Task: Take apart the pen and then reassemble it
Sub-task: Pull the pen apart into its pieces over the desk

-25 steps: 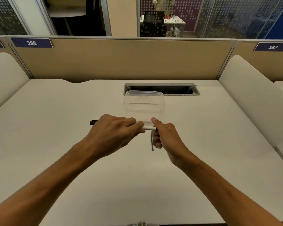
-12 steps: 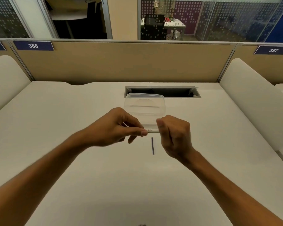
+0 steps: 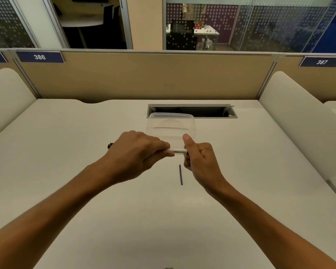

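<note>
Both hands, L (image 3: 138, 152) & R (image 3: 199, 158), grip 1 pen (image 3: 177, 151); 1 refill (image 3: 181, 174) on desk (image 3: 85, 142)

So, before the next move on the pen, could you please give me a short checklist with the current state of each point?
1. Left hand grips the pen: ok, fist closed over most of its length.
2. Right hand holds the white end: ok, though its thumb is raised.
3. Thin dark rod accounted for: ok, lying loose on the desk below the hands, touching neither.
4. Dark end showing past the left hand: ok.
5. Whether the joint is loosened: cannot tell, hidden by the fingers.
6. Clear container behind the hands, apart from the pen: ok.
</note>
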